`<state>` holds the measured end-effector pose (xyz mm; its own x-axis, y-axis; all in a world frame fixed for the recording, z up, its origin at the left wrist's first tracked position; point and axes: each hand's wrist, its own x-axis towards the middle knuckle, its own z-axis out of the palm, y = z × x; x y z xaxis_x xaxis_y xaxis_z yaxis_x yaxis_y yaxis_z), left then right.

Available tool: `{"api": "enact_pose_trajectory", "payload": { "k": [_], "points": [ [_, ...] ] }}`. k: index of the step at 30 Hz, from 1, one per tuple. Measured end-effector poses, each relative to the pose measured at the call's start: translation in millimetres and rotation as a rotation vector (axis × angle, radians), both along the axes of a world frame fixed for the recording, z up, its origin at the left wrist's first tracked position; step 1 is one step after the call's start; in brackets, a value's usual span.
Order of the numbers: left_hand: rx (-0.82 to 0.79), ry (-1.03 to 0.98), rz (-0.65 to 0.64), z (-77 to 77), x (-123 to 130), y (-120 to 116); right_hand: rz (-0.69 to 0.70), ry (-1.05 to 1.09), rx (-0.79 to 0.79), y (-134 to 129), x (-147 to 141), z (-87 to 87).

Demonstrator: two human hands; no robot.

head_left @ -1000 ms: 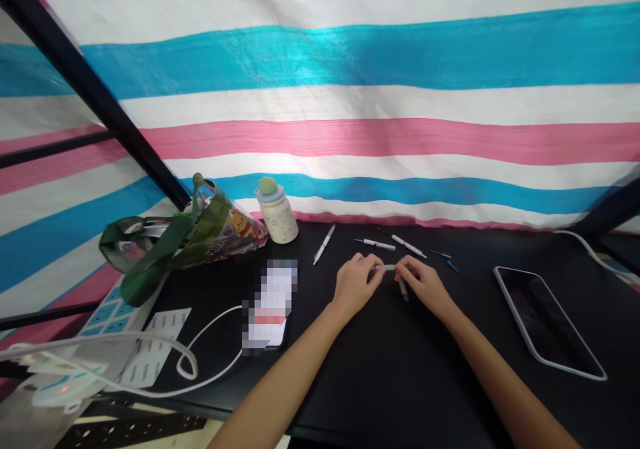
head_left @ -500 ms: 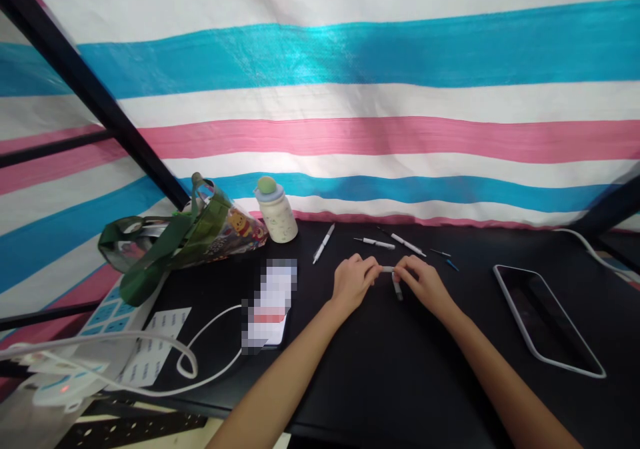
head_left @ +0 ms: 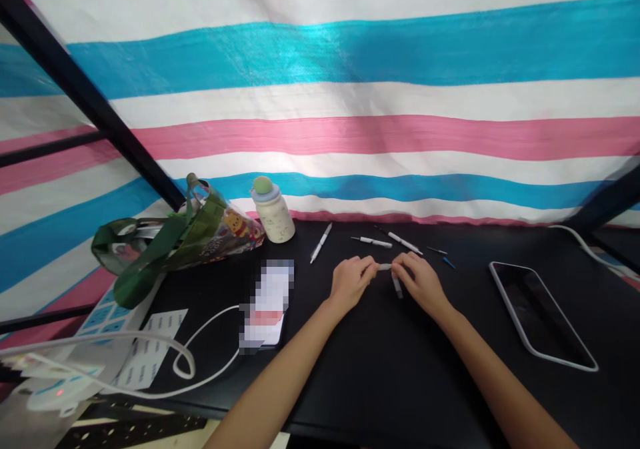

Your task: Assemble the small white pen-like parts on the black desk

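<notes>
My left hand (head_left: 351, 283) and my right hand (head_left: 421, 281) meet over the black desk (head_left: 410, 369). Fingers of my left hand pinch a short white pen barrel (head_left: 384, 267), whose right end reaches my right fingertips. A second white pen section (head_left: 397, 287) angles down from under my right fingers, held by them. Whether the two pieces are joined is hidden. Beyond my hands lie several white pens (head_left: 371, 241), a thin dark refill (head_left: 437, 251) and a small blue piece (head_left: 449, 263), none touched.
A dark tablet (head_left: 537, 314) with a white edge lies to the right. On the left are a pixelated phone (head_left: 267, 305), white cable (head_left: 210, 335), label sheet (head_left: 150, 349), green-handled printed bag (head_left: 175, 243) and cream bottle (head_left: 273, 214). A striped tarpaulin (head_left: 350, 135) stands behind the desk.
The whole view has drifted slightly left and up. My hands have stayed close together on the white pen pieces, and the barrel looks shorter between them.
</notes>
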<state>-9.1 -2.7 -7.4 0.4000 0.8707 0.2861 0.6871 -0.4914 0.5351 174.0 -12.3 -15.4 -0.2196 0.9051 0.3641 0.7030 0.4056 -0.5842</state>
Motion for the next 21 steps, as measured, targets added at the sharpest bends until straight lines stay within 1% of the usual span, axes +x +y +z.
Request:
{"api": "enact_pose_trajectory", "payload": {
  "k": [5,9,11,17,21],
  "points": [
    [0.054,0.024,0.015,0.8,1.7,-1.2,0.037,-0.053,-0.015,-0.5,-1.0,0.9],
    [0.013,0.048,0.008,0.6,0.5,0.2,0.106,-0.028,-0.017,2.4,0.5,-1.1],
    [-0.015,0.052,-0.007,0.6,0.0,0.9,0.119,-0.027,-0.011,3.5,1.0,-2.2],
    [-0.051,0.024,-0.066,0.2,-0.7,3.2,0.072,-0.135,0.049,1.9,2.3,-3.3],
    [-0.145,-0.053,-0.127,-2.1,-2.5,5.0,0.065,-0.161,0.085,0.3,2.6,-1.4]
  ]
}}
